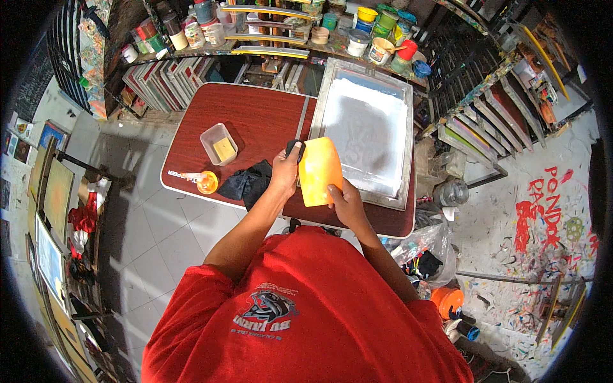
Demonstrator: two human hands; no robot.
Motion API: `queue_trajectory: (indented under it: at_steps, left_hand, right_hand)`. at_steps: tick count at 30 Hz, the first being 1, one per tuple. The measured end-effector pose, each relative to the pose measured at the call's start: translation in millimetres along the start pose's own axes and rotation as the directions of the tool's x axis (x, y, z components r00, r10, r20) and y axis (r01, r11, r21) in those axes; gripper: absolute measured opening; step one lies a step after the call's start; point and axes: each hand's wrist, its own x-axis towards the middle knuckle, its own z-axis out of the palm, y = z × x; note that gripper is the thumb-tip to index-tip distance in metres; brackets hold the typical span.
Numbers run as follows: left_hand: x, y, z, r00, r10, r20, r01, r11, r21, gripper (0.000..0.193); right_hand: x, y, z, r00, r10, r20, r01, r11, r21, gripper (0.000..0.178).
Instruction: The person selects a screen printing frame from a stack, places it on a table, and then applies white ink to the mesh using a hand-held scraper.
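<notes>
In front of my body I hold a flat yellow-orange sheet [320, 173], slightly bowed and tilted over the table edge. My right hand [347, 203] pinches its lower right corner, thumb on top. My left hand [285, 170] is closed at its upper left edge, gripping a bunched black cloth [294, 150] against it; the fingers behind are mostly hidden. To the right of the sheet lies a framed printing screen [367, 143] with pale grey mesh. Left of my left forearm a crumpled black cloth [246, 184] rests on the dark red table [255, 105].
A clear plastic tub [218, 144] with a yellowish block and an orange-based bottle [205, 182] stand on the table's left. Paint pots [357, 42] and stacked frames [169, 84] line the back shelves. A plastic bag [434, 252] and orange bucket [447, 301] sit right of me.
</notes>
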Motion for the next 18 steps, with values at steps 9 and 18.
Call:
queue_trajectory:
  at_steps: [9, 18]
  left_hand:
    - [-18, -4, 7, 0.993, -0.019, -0.115, -0.009, 0.971, -0.239, 0.018]
    - [-47, -15, 23, 0.993, -0.115, -0.011, 0.107, 0.954, -0.28, 0.014]
  right_hand:
    - [22, 18, -10, 0.977, -0.071, -0.201, 0.1, 0.985, 0.14, 0.028]
    - [27, 1, 22, 0.969, -0.051, -0.243, 0.088, 0.985, 0.145, 0.026]
